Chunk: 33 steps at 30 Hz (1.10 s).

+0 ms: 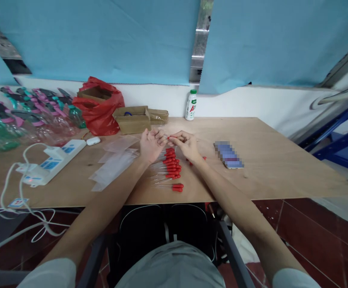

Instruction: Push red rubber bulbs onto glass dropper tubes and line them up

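Note:
Above the table, my right hand [188,145] pinches the small red bulb of a dropper [169,137]. My left hand [152,147] is turned palm up, its fingers curled around the clear tube end of that dropper; the tip is hidden among the fingers. Below my hands lies a column of several droppers [171,166] with red bulbs to the right and clear tubes to the left. Another red-bulbed piece [204,158] shows partly behind my right wrist. Left of my left forearm, clear plastic bags [114,170] lie flat in an overlapping pile.
A cardboard box [135,125], a red plastic bag [97,110] and a white bottle [191,106] stand along the back. A phone [228,155] lies to the right. On the left are a power strip [55,164] with cables and many spray-type bottles [33,120].

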Each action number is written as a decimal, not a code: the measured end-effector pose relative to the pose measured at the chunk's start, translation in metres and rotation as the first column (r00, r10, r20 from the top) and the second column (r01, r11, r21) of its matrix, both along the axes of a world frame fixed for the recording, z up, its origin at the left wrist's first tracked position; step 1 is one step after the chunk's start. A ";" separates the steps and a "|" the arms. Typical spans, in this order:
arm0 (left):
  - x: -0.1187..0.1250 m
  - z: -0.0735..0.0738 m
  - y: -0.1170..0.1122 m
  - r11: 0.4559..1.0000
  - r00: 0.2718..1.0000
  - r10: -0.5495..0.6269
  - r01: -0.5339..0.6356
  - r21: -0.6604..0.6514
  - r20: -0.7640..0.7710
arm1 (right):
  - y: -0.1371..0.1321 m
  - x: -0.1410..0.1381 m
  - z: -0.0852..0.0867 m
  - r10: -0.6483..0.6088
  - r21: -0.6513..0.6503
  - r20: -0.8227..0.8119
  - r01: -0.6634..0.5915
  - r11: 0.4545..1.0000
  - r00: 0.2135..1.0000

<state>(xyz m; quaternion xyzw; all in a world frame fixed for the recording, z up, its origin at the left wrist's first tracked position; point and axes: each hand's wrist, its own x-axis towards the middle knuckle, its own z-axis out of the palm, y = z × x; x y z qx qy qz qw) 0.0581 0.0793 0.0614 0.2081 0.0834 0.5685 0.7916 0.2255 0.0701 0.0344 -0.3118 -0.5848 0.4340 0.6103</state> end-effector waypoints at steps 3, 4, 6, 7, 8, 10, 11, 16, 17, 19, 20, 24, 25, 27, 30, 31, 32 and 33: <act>0.001 0.001 -0.001 0.999 0.999 0.036 -0.036 -0.038 0.001 | 0.002 0.000 0.000 0.010 0.010 -0.002 -0.010 1.000 1.000; 0.001 0.002 -0.001 0.998 0.999 0.048 -0.048 -0.039 0.000 | 0.003 0.000 0.000 0.018 0.016 -0.003 -0.018 1.000 1.000; 0.001 0.002 0.000 0.998 0.998 0.061 -0.061 -0.024 -0.002 | 0.006 0.001 -0.002 0.028 0.028 -0.007 -0.028 0.999 1.000; 0.001 0.002 0.000 0.998 0.998 0.060 -0.060 -0.013 -0.004 | 0.008 0.001 -0.003 0.022 0.033 -0.002 -0.022 0.999 1.000; 0.001 0.002 0.001 0.999 0.998 0.055 -0.055 -0.002 -0.008 | 0.009 0.002 -0.004 0.009 0.042 0.009 -0.010 0.999 1.000; 0.000 0.000 0.002 0.999 0.999 0.040 -0.040 0.016 -0.012 | 0.009 0.004 -0.006 -0.031 0.078 0.048 0.027 0.997 0.998; 0.001 0.000 0.002 0.999 0.999 0.033 -0.032 0.020 -0.016 | 0.009 0.005 -0.007 -0.057 0.104 0.075 0.049 0.993 0.996; 0.000 0.000 0.002 0.999 0.998 0.040 -0.042 -0.030 -0.043 | 0.004 0.007 -0.004 -0.147 0.176 0.184 0.115 0.978 0.972; 0.000 0.000 0.002 0.998 0.998 0.045 -0.047 -0.039 -0.044 | 0.004 0.007 -0.004 -0.141 0.169 0.180 0.111 0.979 0.974; -0.001 0.001 0.002 0.998 0.998 0.055 -0.056 -0.041 -0.036 | 0.005 0.005 -0.003 -0.104 0.132 0.140 0.085 0.988 0.985; -0.001 0.001 0.002 0.998 0.998 0.057 -0.058 -0.036 -0.030 | 0.005 0.004 -0.003 -0.080 0.105 0.115 0.068 0.992 0.990; -0.001 -0.001 0.003 0.999 0.999 0.036 -0.036 0.000 -0.008 | 0.009 0.001 -0.006 -0.003 -0.008 0.028 0.004 1.000 1.000; -0.001 -0.002 0.003 0.999 1.000 0.030 -0.030 0.012 -0.007 | 0.009 0.001 -0.007 0.007 -0.025 0.009 -0.006 1.000 1.000; -0.001 -0.003 0.003 0.999 0.999 0.033 -0.032 0.031 -0.011 | 0.009 0.000 -0.008 0.020 -0.044 -0.026 -0.022 0.999 0.999; 0.000 -0.002 0.002 0.998 0.998 0.057 -0.056 0.017 -0.034 | 0.008 -0.003 -0.010 0.029 -0.051 -0.054 -0.032 0.998 0.998; 0.001 -0.002 0.001 0.998 0.997 0.062 -0.062 0.005 -0.039 | 0.008 -0.003 -0.010 0.030 -0.051 -0.056 -0.033 0.998 0.998; 0.001 -0.002 0.001 0.998 0.997 0.065 -0.065 -0.006 -0.039 | 0.008 -0.004 -0.010 0.030 -0.050 -0.057 -0.033 0.998 0.998; 0.001 -0.001 0.000 0.998 0.997 0.064 -0.065 -0.012 -0.034 | 0.008 -0.004 -0.011 0.032 -0.050 -0.060 -0.035 0.998 0.998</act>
